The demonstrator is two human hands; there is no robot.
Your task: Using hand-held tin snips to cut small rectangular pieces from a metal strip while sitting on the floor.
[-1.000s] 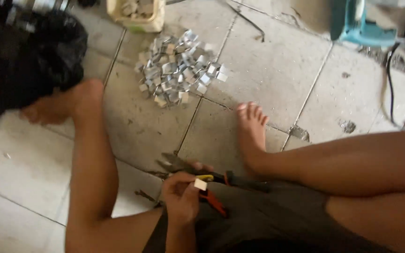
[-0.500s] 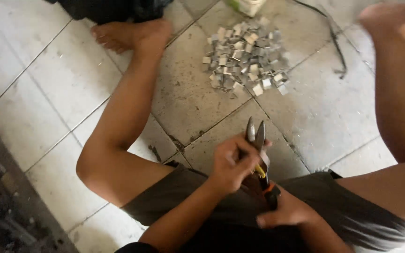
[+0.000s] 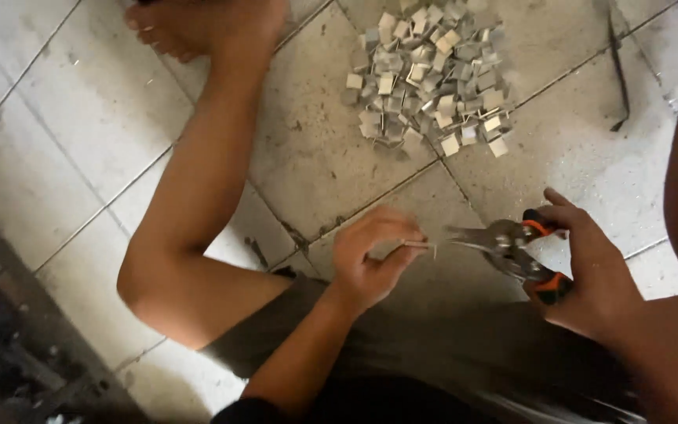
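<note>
A thin metal strip, long axis level, is pinched in the left hand just left of the open snips, whose handles are gripped by the right hand.

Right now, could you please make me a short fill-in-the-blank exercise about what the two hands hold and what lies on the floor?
1. The right hand grips snips with orange and ____ handles.
2. The left hand pinches a thin metal strip, its end pointing toward the ____ of the snips.
3. The heap of small metal squares lies on the ____ floor.

Missing words: black; blades; tiled
</note>
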